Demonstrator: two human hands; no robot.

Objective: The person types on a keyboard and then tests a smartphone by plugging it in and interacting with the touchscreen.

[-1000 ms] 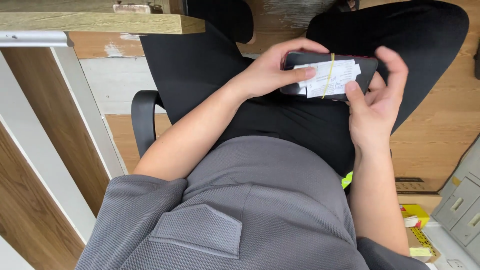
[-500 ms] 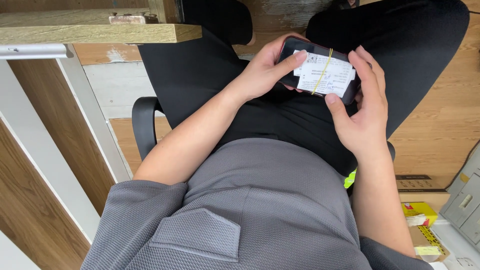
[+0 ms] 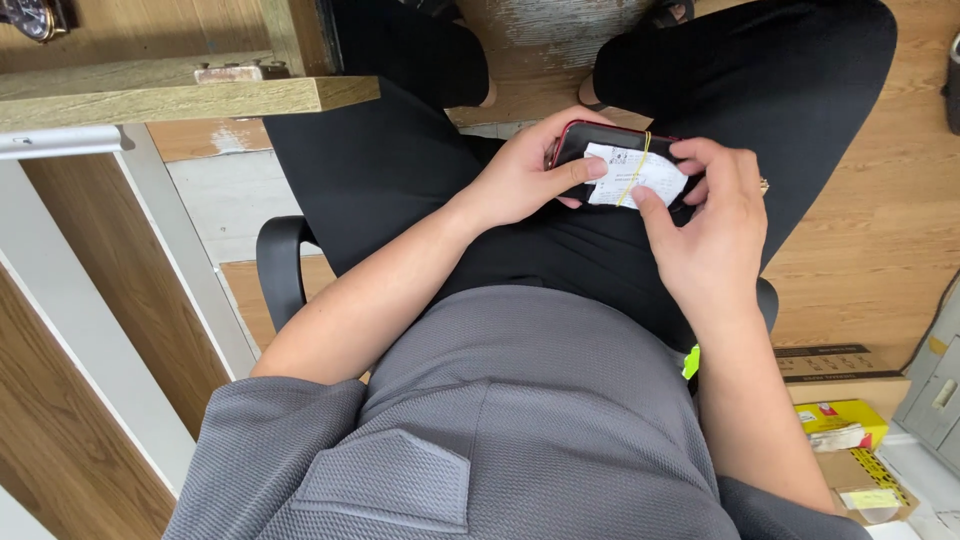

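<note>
Center-upper frame, over lap: left hand grips dark phone by its edge; right hand fingers pinch white paper slip under yellow rubber band. Risk: band snaps off, slip slides, phone drops to floor.

Light wooden plank floor runs across the right side, evenly lit. At the far left a pale wooden desktop juts in, a small worn block resting on its edge and a wristwatch at the far corner. Below it a white frame slants over brown wood panelling. A black chair armrest shows beneath. Near right: a cardboard box, yellow packets and a grey cabinet.
</note>
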